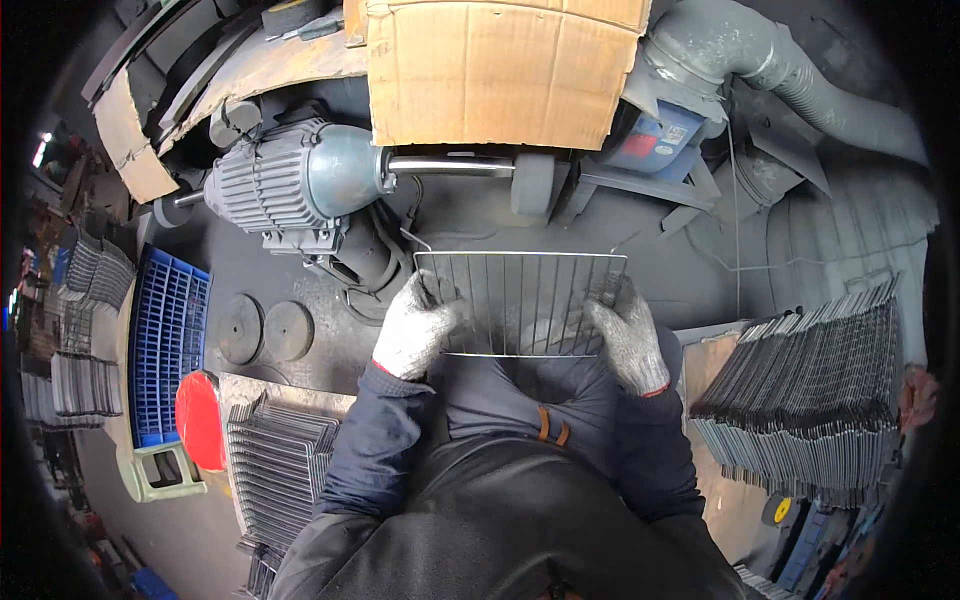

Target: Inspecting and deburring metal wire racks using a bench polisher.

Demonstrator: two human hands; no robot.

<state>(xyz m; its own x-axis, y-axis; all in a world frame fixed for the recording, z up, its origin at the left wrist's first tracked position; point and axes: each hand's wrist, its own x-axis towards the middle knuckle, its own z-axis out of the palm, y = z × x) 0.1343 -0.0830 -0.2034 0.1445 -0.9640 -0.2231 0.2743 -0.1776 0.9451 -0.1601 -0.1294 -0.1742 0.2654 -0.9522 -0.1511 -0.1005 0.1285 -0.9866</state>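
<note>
A rectangular wire rack [520,305] with thin parallel bars is held level in front of my body, above my lap. My left hand [415,328], in a whitish knit glove, is closed round the rack's left end. On the opposite end my right hand [625,333], gloved alike, grips the side wires. Two bent wire prongs stick out from the rack's far corners. Beyond the rack, a grinding wheel [533,186] sits on the shaft of a grey electric motor [290,178].
Cardboard [500,75] overhangs the shaft. Wire racks are stacked at right [800,400] and at lower left [275,460]. A blue plastic crate [168,345], a red round seat [200,420] and two dark discs [265,330] are on the left. A grey duct [790,75] runs far right.
</note>
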